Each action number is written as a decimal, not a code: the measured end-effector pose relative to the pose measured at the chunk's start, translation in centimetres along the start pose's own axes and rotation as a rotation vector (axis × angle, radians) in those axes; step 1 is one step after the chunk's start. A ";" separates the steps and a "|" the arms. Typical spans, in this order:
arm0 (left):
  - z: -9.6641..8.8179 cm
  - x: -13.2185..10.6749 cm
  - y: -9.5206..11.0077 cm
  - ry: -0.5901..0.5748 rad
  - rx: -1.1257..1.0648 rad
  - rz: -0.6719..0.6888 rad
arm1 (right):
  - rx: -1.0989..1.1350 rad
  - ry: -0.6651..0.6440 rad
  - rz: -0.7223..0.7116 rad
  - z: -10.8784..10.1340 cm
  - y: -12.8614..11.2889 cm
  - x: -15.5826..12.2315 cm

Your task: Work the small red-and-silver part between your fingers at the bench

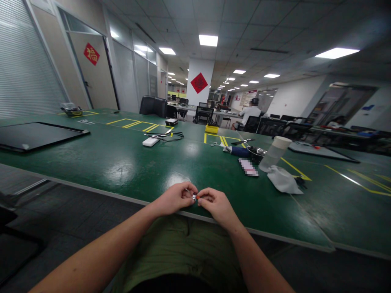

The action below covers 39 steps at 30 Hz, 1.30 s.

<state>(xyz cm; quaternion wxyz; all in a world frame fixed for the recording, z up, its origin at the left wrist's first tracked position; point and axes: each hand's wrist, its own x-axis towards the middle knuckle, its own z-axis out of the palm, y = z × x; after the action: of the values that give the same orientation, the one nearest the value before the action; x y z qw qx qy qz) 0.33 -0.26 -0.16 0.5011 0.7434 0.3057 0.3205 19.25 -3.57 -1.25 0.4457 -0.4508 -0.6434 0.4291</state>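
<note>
Both my hands rest at the near edge of the green table (122, 162). My left hand (174, 198) is closed in a pinch on a small silvery part (193, 197). My right hand (215, 203) is closed in a pinch on a tiny orange piece (198, 197). The two pieces meet between my fingertips. What the small parts are is too small to make out.
On the table lie a white crumpled cloth (284, 180), a translucent capped bottle (275, 153), a metal bowl (256, 152), a white box with black cable (151, 141), a yellow tray (211, 129) and a dark flat panel (33, 135). A person sits at a far desk (249, 115).
</note>
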 end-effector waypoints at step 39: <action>0.0 0.1 -0.3 -0.014 0.005 0.011 | 0.003 0.005 0.009 0.0 -0.1 0.0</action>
<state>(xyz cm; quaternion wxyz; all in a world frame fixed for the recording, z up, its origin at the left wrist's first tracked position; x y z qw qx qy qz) 0.32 -0.06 -0.46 0.4994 0.7486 0.2991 0.3173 19.22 -3.63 -1.18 0.4459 -0.4540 -0.6398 0.4310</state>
